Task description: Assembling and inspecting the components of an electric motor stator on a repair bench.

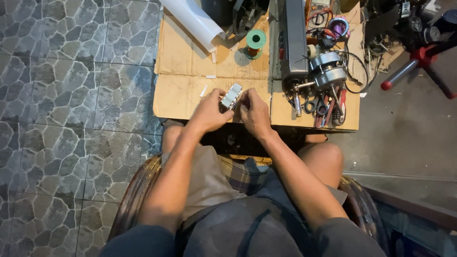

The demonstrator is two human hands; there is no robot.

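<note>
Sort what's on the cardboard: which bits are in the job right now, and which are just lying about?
In hand: small grey metal block, held between left hand and right hand.

Lying about: green wire spool, white roll, electric motor, scissors, red-handled pliers.

Even, soft light; dim towards the right

The cardboard-covered bench is evenly lit from above, with only faint shadows cast beneath the hands. No glare is seen. Slight wide-angle bending and softness are noticed at the frame edges.
</note>
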